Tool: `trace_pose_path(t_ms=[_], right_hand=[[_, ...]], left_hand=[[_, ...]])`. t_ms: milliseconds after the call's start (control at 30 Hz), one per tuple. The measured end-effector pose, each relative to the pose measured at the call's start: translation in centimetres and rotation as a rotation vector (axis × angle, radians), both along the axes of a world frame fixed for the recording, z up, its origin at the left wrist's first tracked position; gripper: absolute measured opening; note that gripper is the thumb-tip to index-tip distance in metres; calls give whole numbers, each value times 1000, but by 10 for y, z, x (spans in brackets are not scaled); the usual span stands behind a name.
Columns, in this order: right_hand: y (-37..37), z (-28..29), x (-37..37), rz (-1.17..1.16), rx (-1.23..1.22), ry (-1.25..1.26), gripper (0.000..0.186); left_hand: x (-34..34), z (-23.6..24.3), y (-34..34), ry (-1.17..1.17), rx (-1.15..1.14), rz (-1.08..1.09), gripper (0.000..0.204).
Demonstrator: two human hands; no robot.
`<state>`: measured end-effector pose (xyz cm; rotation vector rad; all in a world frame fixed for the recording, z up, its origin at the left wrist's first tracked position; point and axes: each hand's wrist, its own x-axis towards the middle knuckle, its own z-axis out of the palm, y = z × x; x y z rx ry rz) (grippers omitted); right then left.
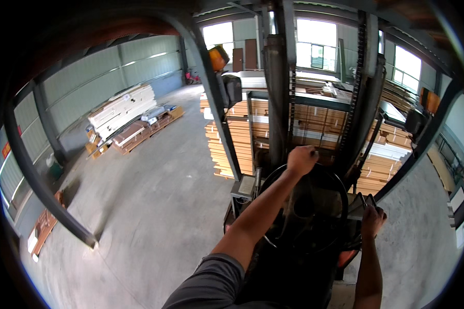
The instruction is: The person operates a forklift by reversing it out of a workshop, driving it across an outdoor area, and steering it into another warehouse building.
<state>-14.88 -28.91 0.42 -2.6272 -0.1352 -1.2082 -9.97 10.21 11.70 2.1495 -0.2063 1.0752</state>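
I sit at the controls of a forklift. My left hand (pixel 302 160) is closed at the far top of the black steering wheel (pixel 345 198), around what looks like a dark knob on its rim. To the right of the wheel, my right hand (pixel 372 221) is closed on a control lever (pixel 372 199), one of several thin levers there. Straight ahead rises the dark forklift mast (pixel 278 103) with its chains. Behind the mast is a tall stack of long, flat brown cartons (pixel 228 149), some white; the forks are hidden.
Cab posts (pixel 219 108) stand at both sides, with orange lamps (pixel 218 58) on them. White and brown panels (pixel 124 113) are piled on the left floor. A slanting grey post (pixel 52 201) crosses the left. Further boards (pixel 443 165) lie at the right.
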Motion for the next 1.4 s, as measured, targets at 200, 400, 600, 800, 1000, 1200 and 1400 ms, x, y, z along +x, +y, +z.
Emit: trace_pose_path(t_ms=[200, 400, 600, 800, 1000, 1200, 1400], right_hand=[[-10, 8, 2, 3, 10, 1, 21], [-12, -9, -6, -11, -56, -60, 22], [-11, -30, -42, -29, -160, 36, 24], [-16, -54, -48, 75, 52, -156, 32], [-1, -32, -33, -52, -298, -69, 28], [12, -11, 1, -77, -96, 129, 26], [18, -3, 15, 9, -17, 1, 22]], left_hand=[[-44, -12, 28, -14, -119, 42, 23], [-157, -62, 47, 121, -150, 38, 19], [-243, -95, -29, 178, -67, -202, 19], [-222, -104, -122, 43, -27, -537, 16], [-149, -79, -164, 33, 145, -569, 16], [-35, -40, -168, 141, 121, -382, 20], [-8, -28, -159, 125, 118, -366, 19]])
